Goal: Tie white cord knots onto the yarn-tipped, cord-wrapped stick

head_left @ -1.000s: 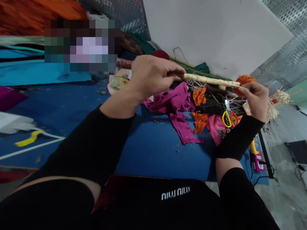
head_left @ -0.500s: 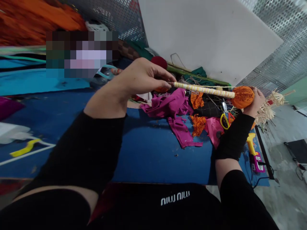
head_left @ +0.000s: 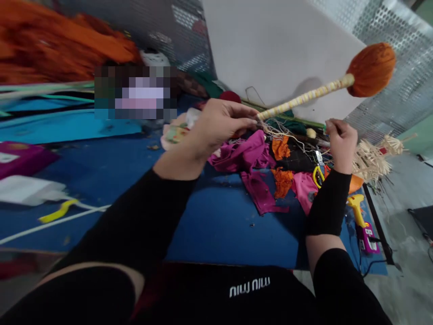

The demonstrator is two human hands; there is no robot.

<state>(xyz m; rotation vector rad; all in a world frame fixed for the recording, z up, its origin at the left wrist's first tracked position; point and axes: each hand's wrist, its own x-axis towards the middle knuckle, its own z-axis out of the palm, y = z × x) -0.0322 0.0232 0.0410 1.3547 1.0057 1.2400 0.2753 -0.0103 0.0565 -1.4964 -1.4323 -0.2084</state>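
Noting a blue table (head_left: 209, 234) strewn with magenta cloth (head_left: 248, 155) and orange scraps (head_left: 283, 183), white board (head_left: 280, 40) behind. Left hand (head_left: 223, 118) pinches the yellow-and-white wrapped stick (head_left: 304, 98) by its lower end; it slants up over the table, orange head (head_left: 372, 70) topmost. Right hand (head_left: 342, 139) curled, apart from the stick; cannot tell whether it holds anything. Half a second earlier it touched the head.

Tabletop (head_left: 216, 234), blue, flat, speckled with small scraps, running beneath and to the left of the left grip (head_left: 223, 118). White panel (head_left: 267, 45), plain, standing beyond and above the grips, flanked by perforated metal sheeting (head_left: 358, 22) that catches pale light above the right grip (head_left: 343, 140). Floor (head_left: 399, 271), grey, mottled, and pale green surface (head_left: 419, 106), both to the right grip's right.
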